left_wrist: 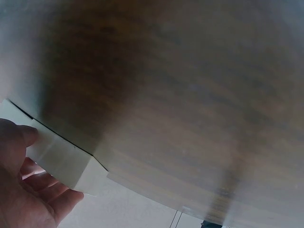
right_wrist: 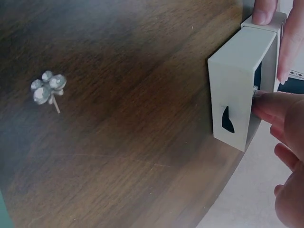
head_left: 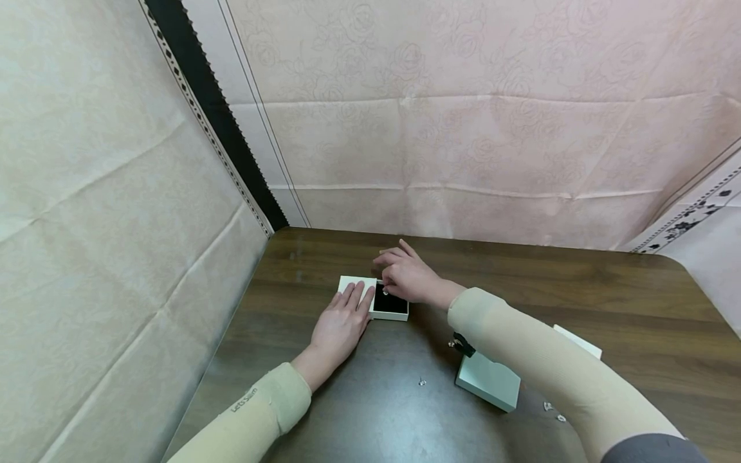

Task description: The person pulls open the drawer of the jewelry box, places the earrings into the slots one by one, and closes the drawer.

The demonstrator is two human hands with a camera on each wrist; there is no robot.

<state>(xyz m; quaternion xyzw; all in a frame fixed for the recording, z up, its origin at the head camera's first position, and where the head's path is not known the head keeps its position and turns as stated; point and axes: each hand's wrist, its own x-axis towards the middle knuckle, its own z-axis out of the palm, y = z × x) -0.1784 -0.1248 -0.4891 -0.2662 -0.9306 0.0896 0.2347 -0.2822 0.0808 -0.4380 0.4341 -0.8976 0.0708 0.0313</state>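
On the table lies a small white jewelry box [head_left: 357,281], its inner tray with a black lining [head_left: 389,305] slid partly out of the sleeve. My left hand [head_left: 341,325] grips the sleeve, fingers spread over its top and the thumb [left_wrist: 28,135] against its near side. At the black lining, my right hand [head_left: 408,278] pinches a small shiny earring [right_wrist: 255,90] between thumb and index finger. The fingertips hide most of that earring. A flower-shaped stud earring with clear stones [right_wrist: 47,88] lies loose on the wood, nearer the person.
A pale green box [head_left: 489,384] stands under the right forearm, with a small black item [head_left: 462,344] at its far corner. Two more small shiny pieces lie right of it, one being an earring [head_left: 561,418]. A white object [head_left: 579,341] shows partly behind the sleeve.
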